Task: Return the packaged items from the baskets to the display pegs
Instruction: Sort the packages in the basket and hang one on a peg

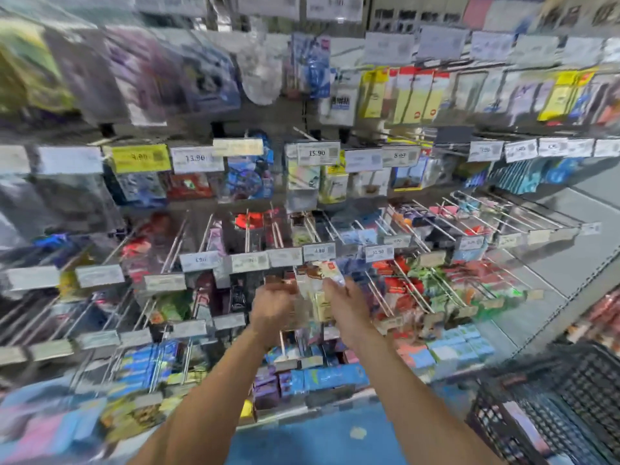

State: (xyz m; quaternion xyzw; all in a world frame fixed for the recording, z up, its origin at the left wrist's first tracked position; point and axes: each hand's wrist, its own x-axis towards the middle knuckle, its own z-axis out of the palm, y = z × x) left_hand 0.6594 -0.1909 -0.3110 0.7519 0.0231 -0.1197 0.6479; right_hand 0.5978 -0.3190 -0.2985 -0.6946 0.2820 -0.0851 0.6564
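Left grip (pixel 273 302) curled on left edge of pack (pixel 313 290); right grip (pixel 342 302) pinching right edge. Pack upright between both, just below price tags (pixel 318 252). Pegs (pixel 247 229) with hung packs above, both sides. Black basket (pixel 553 407) well right, lower. Heavy blur.

Both hands reach toward the pegs (pixel 407 283). The left hand (pixel 273 298) grips a pack (pixel 315 292) by its left edge. The right hand (pixel 347 298) touches its right edge, its grip blurred. A black basket (pixel 553 414) sits lower right.
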